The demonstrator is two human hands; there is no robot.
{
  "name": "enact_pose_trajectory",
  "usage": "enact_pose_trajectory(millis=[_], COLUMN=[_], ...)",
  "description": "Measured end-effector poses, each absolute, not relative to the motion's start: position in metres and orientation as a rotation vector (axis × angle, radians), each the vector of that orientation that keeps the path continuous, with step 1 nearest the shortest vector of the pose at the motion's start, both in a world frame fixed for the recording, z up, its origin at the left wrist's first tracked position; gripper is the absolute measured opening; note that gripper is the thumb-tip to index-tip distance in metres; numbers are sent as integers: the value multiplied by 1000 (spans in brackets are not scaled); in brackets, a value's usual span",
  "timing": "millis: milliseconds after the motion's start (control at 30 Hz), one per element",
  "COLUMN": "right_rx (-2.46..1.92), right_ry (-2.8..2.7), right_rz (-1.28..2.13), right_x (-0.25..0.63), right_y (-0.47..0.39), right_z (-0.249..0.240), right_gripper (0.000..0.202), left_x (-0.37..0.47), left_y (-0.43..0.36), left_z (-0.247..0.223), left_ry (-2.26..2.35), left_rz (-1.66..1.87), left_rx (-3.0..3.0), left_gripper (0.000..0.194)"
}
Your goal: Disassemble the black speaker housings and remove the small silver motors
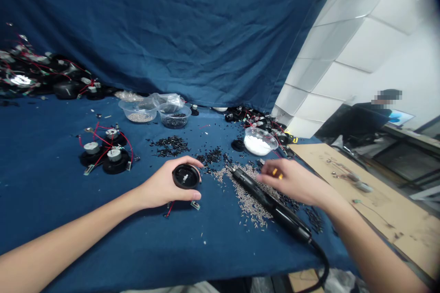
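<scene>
My left hand (168, 184) is closed around a round black plastic housing (186, 176), its hollow side facing up, with a small white piece inside. A red wire (169, 209) and a small circuit board (195, 205) show beneath that hand. Over the right side of a pile of small silver screws (252, 206) is my right hand (292, 178), its fingers curled together. Small yellow bits show at these fingers; what they hold, if anything, I cannot make out. A black electric screwdriver (271, 203) lies across the screws, just below my right hand.
Wired black motor units (112, 153) sit at left. Behind are clear bowls of silver screws (139, 113) and black parts (174, 116), plus a bowl of white pieces (257, 143). Loose black parts (172, 145) are scattered mid-table. Cardboard (371, 192) lies right; a person (357, 116) is beyond.
</scene>
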State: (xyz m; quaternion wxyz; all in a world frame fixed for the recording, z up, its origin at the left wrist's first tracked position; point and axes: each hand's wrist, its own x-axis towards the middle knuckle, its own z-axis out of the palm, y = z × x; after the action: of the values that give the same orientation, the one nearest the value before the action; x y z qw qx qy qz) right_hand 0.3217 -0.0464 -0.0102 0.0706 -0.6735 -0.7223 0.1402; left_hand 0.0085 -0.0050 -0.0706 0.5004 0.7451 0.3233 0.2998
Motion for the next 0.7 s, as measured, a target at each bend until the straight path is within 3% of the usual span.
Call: enact_pose_trajectory(millis=[167, 400, 700], right_rx=[-2259, -2154, -1874], right_ry=[-2286, -2285, -2245], right_rz=[341, 197, 47], right_x=[332, 329, 367], right_y=[-105, -104, -151], right_z=[-24, -57, -52], right_gripper=[25, 16, 42], left_x=[11, 10, 12], left_y=[-9, -18, -22], left_z=[-74, -69, -73], left_ry=[812, 906, 860], left_rz=[708, 715, 856], left_rx=[1854, 2079, 2232], left_gripper=[54, 46, 40])
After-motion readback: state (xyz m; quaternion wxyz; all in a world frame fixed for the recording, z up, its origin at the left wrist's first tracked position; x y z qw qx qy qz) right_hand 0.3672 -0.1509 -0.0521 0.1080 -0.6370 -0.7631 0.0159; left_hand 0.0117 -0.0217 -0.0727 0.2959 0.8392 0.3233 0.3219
